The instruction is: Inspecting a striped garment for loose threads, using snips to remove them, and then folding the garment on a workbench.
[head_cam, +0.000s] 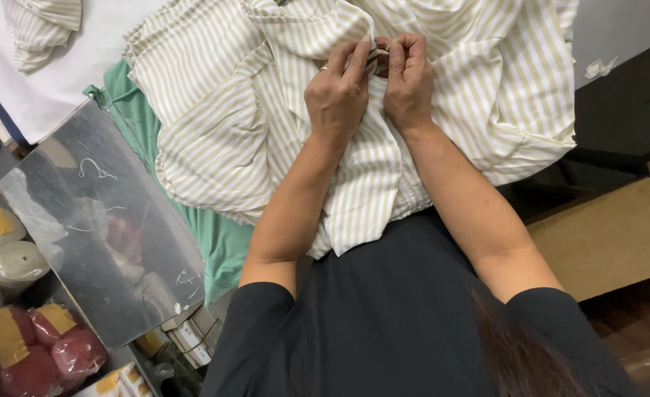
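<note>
Two hands [372, 84], one striped garment [229, 110], one green cloth [218, 239].

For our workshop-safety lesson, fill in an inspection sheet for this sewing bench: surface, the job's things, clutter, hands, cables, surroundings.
Surface: white table top, mostly covered by cloth.
Job's things: cream-and-white striped garment heaped in front of the person; a small part of it pinched at the top.
Clutter: green cloth under the stripes; a second striped piece at far left; clear plastic sheet with loose thread bits.
Hands: left hand and right hand close together, both gripping the striped garment; ring on the left.
Cables: nothing seen.
Surroundings: wrapped thread cones, white and red, lower left; wooden bench at right.
</note>
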